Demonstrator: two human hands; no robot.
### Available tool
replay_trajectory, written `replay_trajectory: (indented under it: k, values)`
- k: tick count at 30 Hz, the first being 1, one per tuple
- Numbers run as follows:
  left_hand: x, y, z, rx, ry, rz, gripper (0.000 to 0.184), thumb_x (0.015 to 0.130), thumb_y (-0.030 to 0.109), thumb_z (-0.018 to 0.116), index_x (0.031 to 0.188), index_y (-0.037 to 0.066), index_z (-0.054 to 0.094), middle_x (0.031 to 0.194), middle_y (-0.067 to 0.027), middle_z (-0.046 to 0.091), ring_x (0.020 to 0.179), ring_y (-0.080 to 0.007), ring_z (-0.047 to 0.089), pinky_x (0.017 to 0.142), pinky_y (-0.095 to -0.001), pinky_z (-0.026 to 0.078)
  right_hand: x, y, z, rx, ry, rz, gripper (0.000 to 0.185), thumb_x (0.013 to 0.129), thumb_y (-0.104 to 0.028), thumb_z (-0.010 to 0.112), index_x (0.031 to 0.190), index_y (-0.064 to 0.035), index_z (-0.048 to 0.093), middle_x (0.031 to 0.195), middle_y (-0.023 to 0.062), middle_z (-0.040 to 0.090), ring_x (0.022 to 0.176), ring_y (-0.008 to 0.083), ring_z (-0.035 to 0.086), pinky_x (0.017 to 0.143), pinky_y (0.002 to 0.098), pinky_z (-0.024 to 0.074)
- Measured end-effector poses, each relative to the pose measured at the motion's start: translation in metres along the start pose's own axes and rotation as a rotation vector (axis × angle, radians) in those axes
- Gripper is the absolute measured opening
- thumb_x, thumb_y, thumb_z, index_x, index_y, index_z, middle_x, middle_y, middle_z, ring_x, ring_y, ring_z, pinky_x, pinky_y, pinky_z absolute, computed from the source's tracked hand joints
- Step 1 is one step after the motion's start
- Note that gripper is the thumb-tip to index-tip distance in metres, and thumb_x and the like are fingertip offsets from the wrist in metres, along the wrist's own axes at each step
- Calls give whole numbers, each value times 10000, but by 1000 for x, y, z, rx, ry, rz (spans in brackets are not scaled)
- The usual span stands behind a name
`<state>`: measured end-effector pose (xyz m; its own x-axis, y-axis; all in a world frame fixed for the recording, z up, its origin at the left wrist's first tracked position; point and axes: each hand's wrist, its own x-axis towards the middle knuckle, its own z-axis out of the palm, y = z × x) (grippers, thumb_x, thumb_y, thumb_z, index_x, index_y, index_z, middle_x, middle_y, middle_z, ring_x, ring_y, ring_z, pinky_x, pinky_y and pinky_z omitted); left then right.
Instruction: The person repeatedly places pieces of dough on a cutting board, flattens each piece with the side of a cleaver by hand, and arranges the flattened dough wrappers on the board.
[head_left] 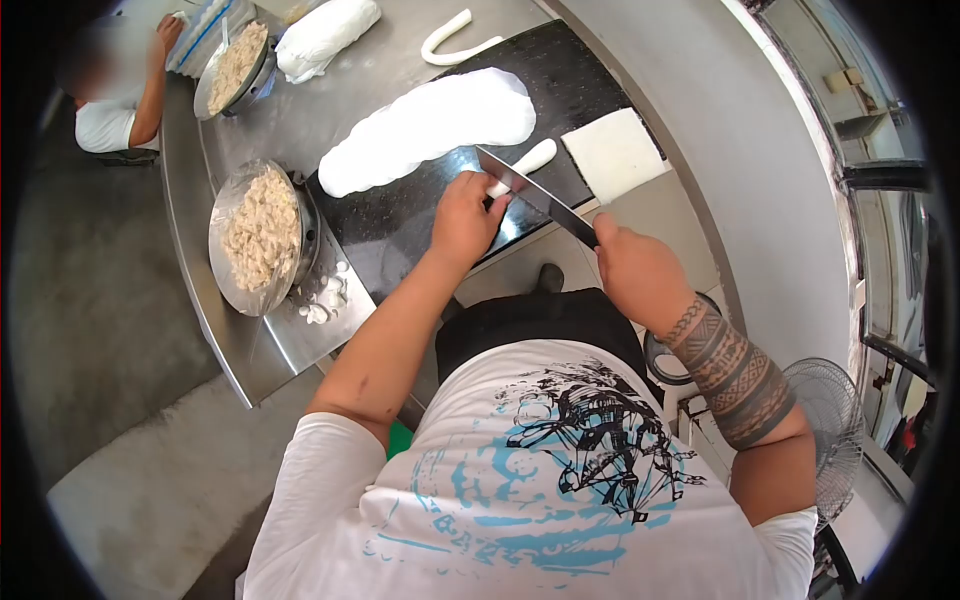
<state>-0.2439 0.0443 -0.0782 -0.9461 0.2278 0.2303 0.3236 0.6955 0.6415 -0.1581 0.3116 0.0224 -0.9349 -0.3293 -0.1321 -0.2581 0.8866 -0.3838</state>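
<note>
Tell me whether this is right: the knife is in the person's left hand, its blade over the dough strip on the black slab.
Not quite: the knife is in the right hand, as the head view shows. The rest stands: its blade is over the dough strip on the black slab.

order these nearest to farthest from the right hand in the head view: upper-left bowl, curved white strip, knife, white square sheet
1. Knife: gripped in the right hand
2. White square sheet: just ahead, slightly left
3. Curved white strip: farther ahead and left
4. Upper-left bowl: farthest, well off to the left
</note>
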Motion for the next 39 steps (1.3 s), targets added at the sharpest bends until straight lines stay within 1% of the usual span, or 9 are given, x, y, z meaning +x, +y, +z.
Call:
replay_trajectory:
  k: [5,8,12,15,18,27,31,34,39]
  values:
    - [-2,0,-2,55,47,20,290,852,129,870,1070,29,709,984,-136,686,825,-285,702,764,-402,578,7,-2,23,-103,-39,10,149,996,-100,585,1114,-30,526,820,212,701,734,404,722,623,514,565]
    - [-1,8,-26,-102,96,-286,266,881,116,835,1109,33,727,1000,-116,698,819,-237,704,769,-368,578,14,-6,12,114,149,-7,171,1064,-172,580,1136,-26,528,796,168,695,672,331,707,592,458,556]
    - [-17,-12,-91,-65,116,-142,280,901,77,804,1169,38,731,1025,-93,703,768,-189,678,727,-331,575,7,-22,-11,865,365,271,292,1137,-339,569,1142,-51,520,747,51,626,564,167,600,533,335,503]
    - [-41,-29,-133,-50,-82,-136,273,909,63,779,1166,11,700,1049,-137,678,785,-244,700,745,-377,588,7,-2,76,1304,620,412,340,1140,-425,553,1121,-89,508,721,-10,527,531,106,494,500,286,452]
    - [-65,-51,-158,-80,-278,44,222,912,68,796,1110,24,706,1061,-141,676,894,-322,707,802,-414,584,-20,-7,141,1628,359,832,328,1133,-434,553,1118,-110,508,701,-6,484,511,116,475,472,300,442]
    - [-94,-108,-152,70,-312,523,108,919,46,770,1024,43,744,1025,-111,686,956,-337,686,794,-390,561,-98,-148,217,1448,438,935,300,1094,-332,652,1128,-46,569,694,7,532,488,113,494,443,292,442]
    - [-73,-94,-166,273,-469,603,356,912,376,809,1073,59,786,1361,-173,666,1312,-424,578,1133,-572,414,-135,-196,230,1344,438,969,312,1090,-324,662,1149,-30,576,696,4,537,494,107,502,449,289,446]
    - [-59,-51,-150,446,-343,615,669,945,630,691,1361,107,723,1675,-256,403,1564,-511,305,1274,-660,178,-157,-218,219,1296,442,1007,322,1082,-318,677,1188,-26,591,700,-2,540,499,100,506,451,278,444]
    - [-70,-65,-86,437,-514,584,971,979,792,502,1733,232,258,1768,-284,175,1623,-526,159,1307,-649,118,-180,-214,191,1262,502,1062,332,1070,-303,698,1194,-11,599,691,-6,540,487,89,494,441,269,423]
